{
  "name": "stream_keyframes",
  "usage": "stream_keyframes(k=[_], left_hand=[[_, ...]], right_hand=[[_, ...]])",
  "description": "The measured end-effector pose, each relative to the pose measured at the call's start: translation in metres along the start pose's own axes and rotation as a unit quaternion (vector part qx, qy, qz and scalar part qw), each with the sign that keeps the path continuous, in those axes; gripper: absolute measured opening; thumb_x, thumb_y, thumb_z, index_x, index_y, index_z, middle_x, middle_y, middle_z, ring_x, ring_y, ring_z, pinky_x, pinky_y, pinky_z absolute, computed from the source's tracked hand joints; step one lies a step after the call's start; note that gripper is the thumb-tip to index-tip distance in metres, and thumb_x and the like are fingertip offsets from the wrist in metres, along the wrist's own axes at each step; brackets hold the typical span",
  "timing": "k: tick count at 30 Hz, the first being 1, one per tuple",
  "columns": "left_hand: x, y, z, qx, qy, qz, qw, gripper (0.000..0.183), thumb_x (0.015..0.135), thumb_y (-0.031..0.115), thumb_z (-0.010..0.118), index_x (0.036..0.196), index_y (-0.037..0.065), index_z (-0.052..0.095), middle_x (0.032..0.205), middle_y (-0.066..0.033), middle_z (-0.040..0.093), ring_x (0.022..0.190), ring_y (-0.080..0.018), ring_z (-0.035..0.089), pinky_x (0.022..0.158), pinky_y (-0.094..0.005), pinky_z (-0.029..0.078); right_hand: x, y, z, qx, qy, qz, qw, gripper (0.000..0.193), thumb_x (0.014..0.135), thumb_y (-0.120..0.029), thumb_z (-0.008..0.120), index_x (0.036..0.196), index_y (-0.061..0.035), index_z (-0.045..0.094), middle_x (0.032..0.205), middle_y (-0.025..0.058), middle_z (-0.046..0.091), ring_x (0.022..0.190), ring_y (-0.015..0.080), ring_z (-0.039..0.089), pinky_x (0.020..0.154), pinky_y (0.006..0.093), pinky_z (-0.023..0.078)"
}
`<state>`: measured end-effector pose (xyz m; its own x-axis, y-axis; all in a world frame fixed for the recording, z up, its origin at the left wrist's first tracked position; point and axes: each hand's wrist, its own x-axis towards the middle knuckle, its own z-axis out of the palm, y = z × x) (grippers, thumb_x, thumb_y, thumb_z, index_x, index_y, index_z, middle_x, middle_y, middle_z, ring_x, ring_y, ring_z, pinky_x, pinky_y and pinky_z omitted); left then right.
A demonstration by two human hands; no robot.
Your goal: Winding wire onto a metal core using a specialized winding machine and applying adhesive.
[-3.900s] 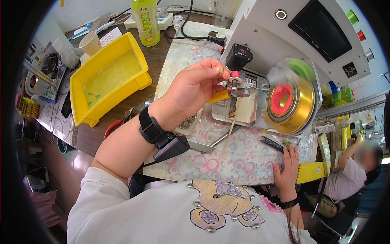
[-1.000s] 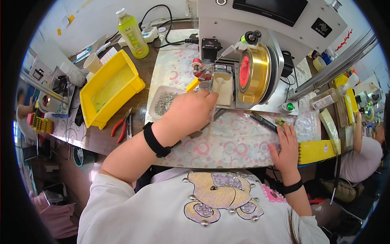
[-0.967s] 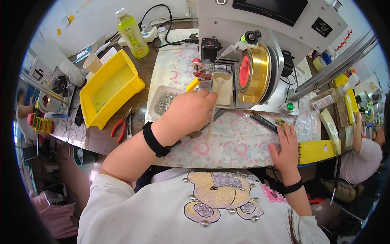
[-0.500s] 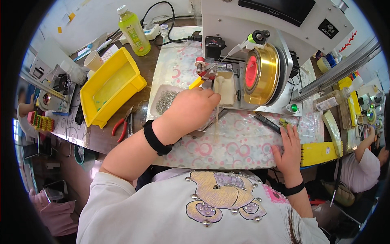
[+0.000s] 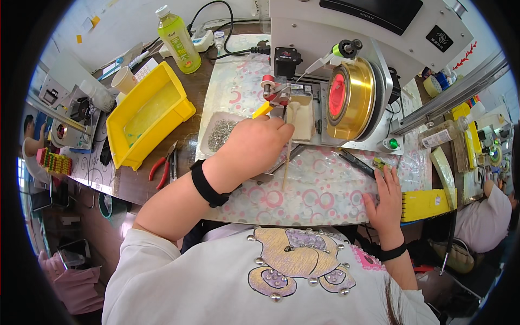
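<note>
The left hand (image 5: 258,146) hides any grip on the thin, pale wooden stick (image 5: 286,172). Silvery metal bits (image 5: 221,134) are too small to identify; the boxy white machine (image 5: 319,30) overruns the top edge.

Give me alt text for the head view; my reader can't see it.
A person's left hand holds a thin stick before a white machine with a gold spool; the right hand rests on a patterned table cover.

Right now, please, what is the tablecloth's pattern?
The tablecloth shows pink and grey rings; head view.
</note>
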<state>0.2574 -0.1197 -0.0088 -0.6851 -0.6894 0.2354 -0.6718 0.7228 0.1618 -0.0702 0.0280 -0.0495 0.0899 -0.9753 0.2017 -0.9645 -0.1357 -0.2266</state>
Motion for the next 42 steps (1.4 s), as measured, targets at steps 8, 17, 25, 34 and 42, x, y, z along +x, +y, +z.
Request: stream_keyframes(k=[8, 17, 25, 34, 42], left_hand=[[0.000, 0.000, 0.002, -0.006, 0.030, 0.004, 1.000, 0.030, 0.080, 0.012, 0.064, 0.110, 0.011, 0.063, 0.085, -0.0069, 0.064, 0.077, -0.0289, 0.064, 0.064, -0.0403, 0.052], [-0.020, -0.007, -0.031, -0.141, 0.234, -0.035, 0.961, 0.010, 0.078, 0.002, 0.068, 0.087, 0.005, 0.069, 0.076, -0.0094, 0.064, 0.066, -0.0227, 0.062, 0.059, -0.0322, 0.047], [-0.003, -0.034, -0.038, -0.354, 0.196, -0.207, 0.891, 0.034, 0.088, 0.015, 0.069, 0.119, 0.002, 0.063, 0.103, -0.0086, 0.068, 0.086, -0.0185, 0.063, 0.075, -0.0307, 0.050], [0.010, -0.044, -0.044, -0.343, 0.122, -0.188, 0.912, 0.022, 0.092, 0.013, 0.063, 0.109, 0.001, 0.068, 0.091, -0.0140, 0.070, 0.077, -0.0236, 0.065, 0.069, -0.0330, 0.050], [0.013, -0.046, -0.057, -0.196, 0.145, -0.103, 0.964, 0.007, 0.089, 0.004, 0.064, 0.091, -0.002, 0.067, 0.082, -0.0116, 0.065, 0.073, -0.0230, 0.061, 0.066, -0.0310, 0.048]], right_hand=[[0.000, 0.000, 0.000, -0.005, -0.002, 0.005, 1.000, 0.058, 0.087, -0.028, 0.064, 0.138, -0.0013, 0.051, 0.148, 0.0228, 0.043, 0.140, 0.0439, 0.034, 0.112, 0.0498, 0.030], [0.000, 0.001, 0.001, -0.009, -0.011, 0.013, 1.000, 0.060, 0.085, -0.026, 0.065, 0.138, -0.0014, 0.051, 0.147, 0.0229, 0.043, 0.140, 0.0442, 0.034, 0.112, 0.0496, 0.031], [0.003, -0.006, -0.004, 0.007, 0.005, 0.016, 1.000, 0.060, 0.085, -0.025, 0.065, 0.137, 0.0015, 0.051, 0.144, 0.0236, 0.046, 0.139, 0.0453, 0.035, 0.112, 0.0495, 0.030], [0.036, -0.015, -0.022, -0.046, 0.018, -0.019, 0.999, 0.045, 0.080, -0.007, 0.067, 0.123, 0.0017, 0.059, 0.125, 0.0187, 0.058, 0.117, 0.0408, 0.051, 0.101, 0.0466, 0.041], [0.056, -0.024, -0.007, -0.084, -0.020, -0.028, 0.996, 0.040, 0.069, 0.002, 0.070, 0.108, 0.0013, 0.064, 0.105, 0.0150, 0.061, 0.099, 0.0364, 0.055, 0.088, 0.0444, 0.046]])
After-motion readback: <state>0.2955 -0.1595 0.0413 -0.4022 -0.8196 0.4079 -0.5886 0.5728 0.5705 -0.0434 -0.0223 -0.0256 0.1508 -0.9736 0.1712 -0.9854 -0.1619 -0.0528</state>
